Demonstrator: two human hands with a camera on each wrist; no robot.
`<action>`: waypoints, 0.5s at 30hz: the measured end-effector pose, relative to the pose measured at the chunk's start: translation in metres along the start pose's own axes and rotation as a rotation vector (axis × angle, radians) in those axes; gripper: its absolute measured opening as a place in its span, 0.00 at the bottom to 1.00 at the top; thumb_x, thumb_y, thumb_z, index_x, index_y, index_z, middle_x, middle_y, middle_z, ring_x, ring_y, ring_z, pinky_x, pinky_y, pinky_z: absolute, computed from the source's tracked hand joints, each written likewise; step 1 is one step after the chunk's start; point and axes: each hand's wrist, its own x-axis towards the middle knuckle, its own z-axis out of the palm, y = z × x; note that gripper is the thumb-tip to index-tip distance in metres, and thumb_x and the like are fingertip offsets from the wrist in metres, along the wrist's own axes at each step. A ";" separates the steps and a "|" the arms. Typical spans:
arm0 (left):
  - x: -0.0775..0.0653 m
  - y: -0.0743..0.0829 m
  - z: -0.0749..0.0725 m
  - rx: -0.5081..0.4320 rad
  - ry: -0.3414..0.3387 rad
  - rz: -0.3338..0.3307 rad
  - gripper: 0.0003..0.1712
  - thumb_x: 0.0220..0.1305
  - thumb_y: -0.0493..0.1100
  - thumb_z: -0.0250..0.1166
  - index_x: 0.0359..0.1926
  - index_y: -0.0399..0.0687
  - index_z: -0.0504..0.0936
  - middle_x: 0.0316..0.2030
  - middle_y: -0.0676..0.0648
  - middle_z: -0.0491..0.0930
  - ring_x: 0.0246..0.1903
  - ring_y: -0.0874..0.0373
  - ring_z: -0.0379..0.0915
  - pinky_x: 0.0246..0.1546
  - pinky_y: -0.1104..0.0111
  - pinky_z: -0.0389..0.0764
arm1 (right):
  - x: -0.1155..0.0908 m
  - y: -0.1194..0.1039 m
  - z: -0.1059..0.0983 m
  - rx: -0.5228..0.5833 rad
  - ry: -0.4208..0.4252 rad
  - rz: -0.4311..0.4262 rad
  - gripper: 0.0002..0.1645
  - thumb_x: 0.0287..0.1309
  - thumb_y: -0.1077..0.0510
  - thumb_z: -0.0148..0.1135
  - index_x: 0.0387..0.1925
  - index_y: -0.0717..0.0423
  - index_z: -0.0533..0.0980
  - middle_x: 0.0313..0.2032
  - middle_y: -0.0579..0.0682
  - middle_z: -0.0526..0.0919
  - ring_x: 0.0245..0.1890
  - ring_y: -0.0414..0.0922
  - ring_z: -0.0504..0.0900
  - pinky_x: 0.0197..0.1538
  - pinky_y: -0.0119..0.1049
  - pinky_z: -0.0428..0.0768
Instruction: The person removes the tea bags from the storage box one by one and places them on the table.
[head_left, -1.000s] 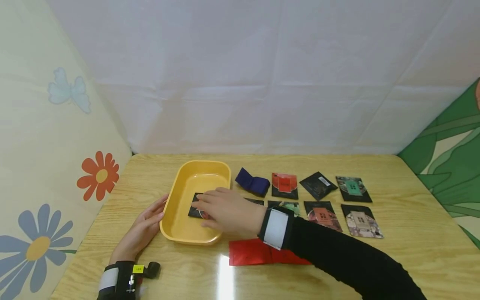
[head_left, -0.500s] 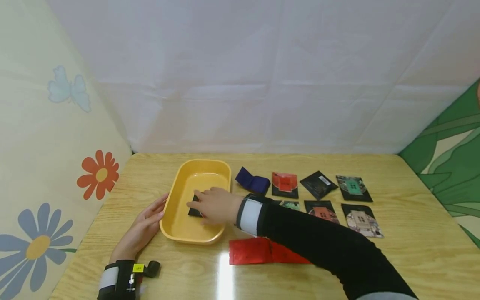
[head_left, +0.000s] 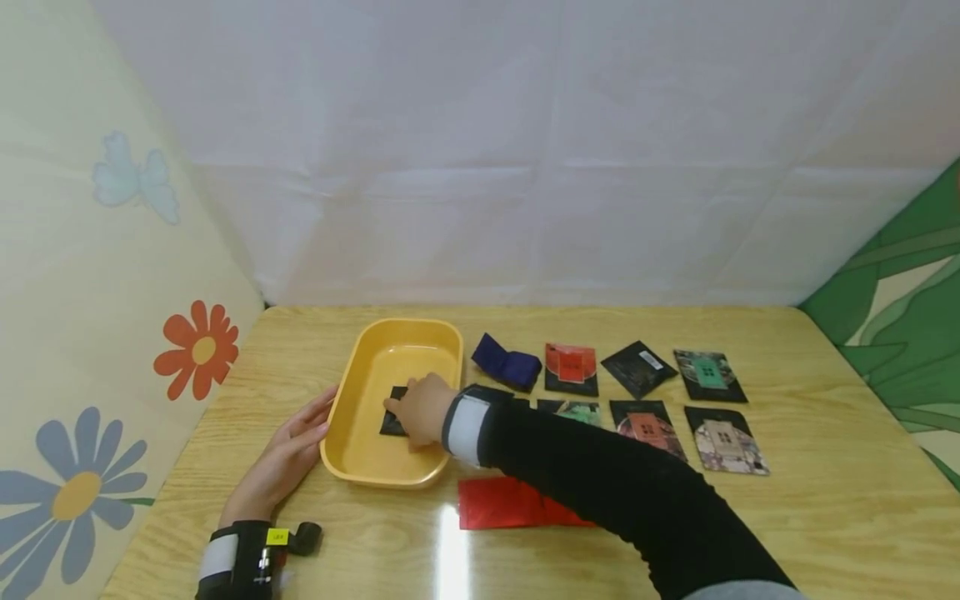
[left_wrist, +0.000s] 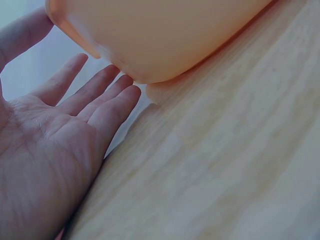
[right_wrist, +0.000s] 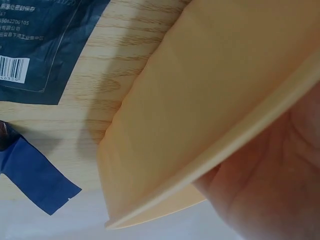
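A yellow tray point(head_left: 408, 333) stands on the left half of the wooden table. My left hand point(head_left: 281, 458) supports its left side with extended fingers; the left wrist view shows the thumb at the rim and fingertips point(left_wrist: 132, 95) at the lower wall. Inside the tray lies a flat black packet point(head_left: 390, 423), partly covered by my right hand point(head_left: 426, 408), whose fingers are bent down and gathered on it, seemingly pinching it. In the right wrist view the tray wall point(right_wrist: 165, 115) hides those fingers, leaving only part of the palm point(right_wrist: 270, 175) visible.
Right of the tray sit a folded navy packet point(head_left: 517, 368) and two rows of black packets with coloured labels, such as a red-labelled one point(head_left: 571, 367). A shiny red packet point(head_left: 491, 504) lies nearer the front, partly under the right sleeve point(head_left: 600, 475). A white sheet hangs behind.
The right hand and forearm have shifted left, farther into the tray. Its fingers, spread over the black packet before, are now bent and drawn together. The left hand and tray stay put.
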 end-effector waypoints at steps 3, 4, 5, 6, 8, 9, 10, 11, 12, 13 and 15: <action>0.001 0.000 0.000 0.003 0.005 0.000 0.36 0.76 0.39 0.50 0.77 0.36 0.45 0.74 0.30 0.45 0.61 0.68 0.68 0.58 0.72 0.71 | 0.001 0.000 0.001 -0.024 -0.001 -0.002 0.46 0.59 0.30 0.60 0.76 0.29 0.56 0.61 0.43 0.77 0.61 0.42 0.73 0.54 0.34 0.74; 0.001 0.000 -0.001 0.001 0.002 0.002 0.36 0.76 0.38 0.50 0.77 0.35 0.45 0.74 0.31 0.46 0.61 0.68 0.68 0.58 0.72 0.71 | 0.001 0.000 0.002 -0.027 0.002 -0.004 0.46 0.59 0.30 0.60 0.76 0.29 0.56 0.61 0.43 0.77 0.59 0.42 0.75 0.53 0.34 0.74; 0.001 0.000 -0.001 0.002 0.002 0.005 0.36 0.76 0.38 0.50 0.77 0.35 0.45 0.74 0.32 0.48 0.61 0.68 0.68 0.58 0.72 0.71 | 0.001 0.001 0.002 -0.030 0.003 -0.008 0.45 0.60 0.31 0.59 0.76 0.29 0.56 0.61 0.44 0.77 0.58 0.42 0.76 0.53 0.34 0.74; 0.001 0.000 -0.001 0.001 0.000 0.007 0.36 0.76 0.38 0.49 0.77 0.35 0.45 0.74 0.33 0.49 0.61 0.67 0.68 0.58 0.72 0.71 | 0.001 0.001 0.002 -0.030 0.005 -0.014 0.45 0.60 0.31 0.59 0.76 0.29 0.56 0.62 0.44 0.77 0.57 0.43 0.77 0.53 0.34 0.74; 0.001 0.000 -0.001 0.001 -0.002 0.010 0.36 0.76 0.38 0.49 0.77 0.35 0.46 0.73 0.35 0.52 0.61 0.67 0.68 0.58 0.72 0.71 | 0.001 0.003 0.002 -0.015 0.022 -0.032 0.44 0.61 0.33 0.61 0.75 0.31 0.58 0.59 0.43 0.79 0.56 0.42 0.78 0.53 0.35 0.74; 0.001 -0.001 -0.001 0.001 -0.004 0.012 0.35 0.76 0.38 0.49 0.77 0.35 0.46 0.73 0.36 0.52 0.61 0.67 0.68 0.58 0.72 0.71 | 0.001 0.004 0.002 -0.004 0.033 -0.043 0.43 0.61 0.34 0.62 0.75 0.32 0.60 0.57 0.43 0.80 0.54 0.42 0.78 0.52 0.35 0.74; 0.000 -0.001 -0.001 0.000 -0.004 0.013 0.35 0.76 0.38 0.49 0.77 0.35 0.46 0.73 0.36 0.53 0.61 0.67 0.68 0.58 0.72 0.71 | 0.001 0.005 0.002 0.007 0.043 -0.055 0.42 0.61 0.35 0.63 0.74 0.34 0.61 0.55 0.43 0.81 0.54 0.41 0.78 0.53 0.35 0.74; 0.000 -0.001 -0.001 0.000 -0.004 0.014 0.35 0.76 0.38 0.49 0.77 0.35 0.46 0.73 0.37 0.53 0.61 0.68 0.68 0.58 0.72 0.71 | 0.001 0.007 0.002 0.025 0.053 -0.068 0.42 0.61 0.36 0.63 0.74 0.36 0.62 0.54 0.44 0.82 0.54 0.42 0.78 0.54 0.36 0.74; 0.000 -0.001 -0.001 -0.001 -0.005 0.014 0.35 0.76 0.38 0.49 0.77 0.35 0.46 0.73 0.36 0.52 0.61 0.68 0.68 0.59 0.72 0.71 | 0.001 0.008 0.002 0.043 0.065 -0.080 0.42 0.60 0.37 0.64 0.73 0.37 0.63 0.52 0.44 0.83 0.53 0.42 0.79 0.55 0.37 0.74; 0.001 -0.001 -0.001 -0.002 -0.008 0.016 0.35 0.76 0.38 0.49 0.77 0.35 0.46 0.73 0.36 0.52 0.61 0.68 0.68 0.59 0.72 0.71 | 0.001 0.009 0.002 0.060 0.078 -0.089 0.42 0.60 0.37 0.65 0.72 0.39 0.64 0.50 0.44 0.83 0.51 0.42 0.79 0.56 0.37 0.74; 0.001 -0.002 -0.001 -0.002 -0.010 0.016 0.35 0.76 0.38 0.49 0.77 0.35 0.46 0.73 0.34 0.50 0.61 0.68 0.68 0.59 0.72 0.71 | 0.002 0.011 0.002 0.085 0.099 -0.099 0.41 0.59 0.37 0.66 0.71 0.41 0.66 0.50 0.45 0.83 0.50 0.43 0.80 0.57 0.38 0.73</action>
